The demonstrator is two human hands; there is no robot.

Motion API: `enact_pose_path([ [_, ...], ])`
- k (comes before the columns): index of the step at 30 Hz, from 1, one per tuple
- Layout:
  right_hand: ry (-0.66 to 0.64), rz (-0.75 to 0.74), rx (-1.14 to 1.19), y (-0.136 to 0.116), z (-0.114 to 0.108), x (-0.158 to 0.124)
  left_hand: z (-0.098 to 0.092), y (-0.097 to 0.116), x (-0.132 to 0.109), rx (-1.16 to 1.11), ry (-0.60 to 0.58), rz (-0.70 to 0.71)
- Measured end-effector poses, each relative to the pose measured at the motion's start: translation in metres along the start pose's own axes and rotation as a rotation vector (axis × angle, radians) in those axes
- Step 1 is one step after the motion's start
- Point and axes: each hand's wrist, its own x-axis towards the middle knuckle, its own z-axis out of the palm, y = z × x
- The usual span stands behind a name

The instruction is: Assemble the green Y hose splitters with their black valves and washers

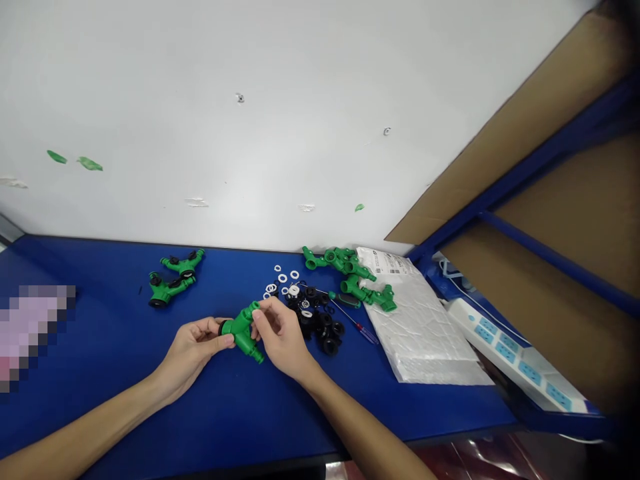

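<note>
A green Y-shaped hose connector (pixel 241 328) is held up above the blue table in front of me. My left hand (pixel 193 350) grips it by the end with the black collar, thumb in front. At its upper branch, the thumb and fingers of my right hand (pixel 280 333) are closed on the tip; whether a small part is also between them is hidden. Just right of that hand lies a pile of black rings and caps (pixel 325 327), with white washers (pixel 283 279) scattered behind it. Two green connectors with black fittings (pixel 167 288) rest at the back left.
More green connectors (pixel 357 267) lie at the back right, partly on a white padded bag (pixel 425 327). Two screwdrivers (pixel 367 332) sit between the pile and the bag. A power strip (pixel 515 353) runs along the right edge. A white wall (pixel 280 153) stands behind the table (pixel 125 347).
</note>
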Motion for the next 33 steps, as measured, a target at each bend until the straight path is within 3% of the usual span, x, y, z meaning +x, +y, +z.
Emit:
enact_pose_path([
  [4, -0.013, 0.005, 0.027, 0.001, 0.003, -0.001, -0.006, -0.003, 0.002, 0.023, 0.005, 0.019],
  [7, -0.11, -0.02, -0.126, -0.004, -0.006, 0.004, -0.011, -0.004, 0.004, 0.073, -0.117, 0.008],
  [9, -0.203, -0.067, -0.401, -0.007, -0.022, 0.015, -0.013, -0.003, 0.004, 0.155, -0.227, -0.01],
  [11, -0.15, -0.116, -0.677, -0.009, -0.045, 0.035, -0.014, 0.0, 0.004, 0.201, -0.293, -0.026],
  [13, -0.119, -0.126, -0.77, -0.007, -0.068, 0.058, -0.014, 0.002, 0.004, 0.183, -0.289, -0.033],
  [17, -0.25, -0.101, -0.88, 0.006, -0.09, 0.092, -0.014, 0.006, 0.005, 0.099, -0.201, -0.049],
  [21, -0.298, -0.081, -0.871, 0.017, -0.09, 0.104, -0.014, 0.008, 0.007, 0.055, -0.151, -0.034],
  [27, -0.206, -0.035, -0.631, 0.008, -0.09, 0.095, -0.01, 0.006, 0.005, 0.069, -0.149, 0.061],
  [33, -0.149, 0.007, -0.289, 0.002, -0.035, 0.049, -0.009, -0.004, 0.003, 0.314, -0.282, 0.152],
])
